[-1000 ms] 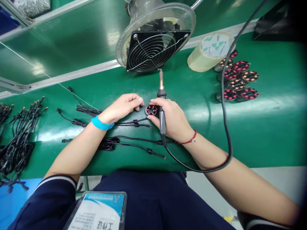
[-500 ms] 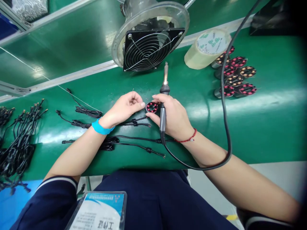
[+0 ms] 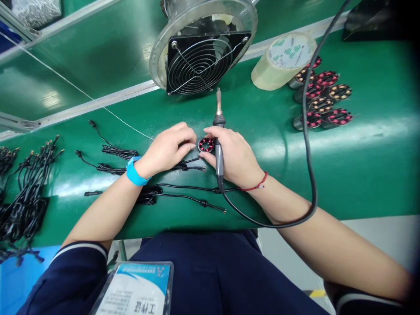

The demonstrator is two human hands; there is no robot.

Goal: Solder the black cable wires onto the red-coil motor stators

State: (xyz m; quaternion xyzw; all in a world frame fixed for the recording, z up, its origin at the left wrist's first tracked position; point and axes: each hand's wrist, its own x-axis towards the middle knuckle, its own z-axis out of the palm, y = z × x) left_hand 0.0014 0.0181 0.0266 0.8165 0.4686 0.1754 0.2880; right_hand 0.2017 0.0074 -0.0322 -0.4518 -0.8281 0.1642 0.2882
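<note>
My right hand [image 3: 238, 155] holds a soldering iron [image 3: 219, 159] across its fingers, the metal tip pointing away toward the fan. Between that hand's thumb and forefinger sits a small round part [image 3: 206, 145] with a ring of red pieces around a dark middle. Close by on its left, my left hand [image 3: 172, 148] has its fingers curled and thumb pressed in. A thin silvery solder wire [image 3: 123, 119] runs from the upper left into this hand; its end is hidden. Black cables [image 3: 193, 168] with split ends lie beneath and beside my hands.
A framed fan [image 3: 198, 65] hangs at the back. Right of it stand a roll of clear tape [image 3: 284, 61] and several round parts with red or tan rings [image 3: 323, 105]. Bundled black cables [image 3: 28, 201] lie at far left. The iron's cord [image 3: 308, 175] loops over my right forearm.
My left hand has turned slightly, its fingers curling down more, and the wire now reaches it higher up. The iron's tip has shifted a little left. The round part stays in my right hand.
</note>
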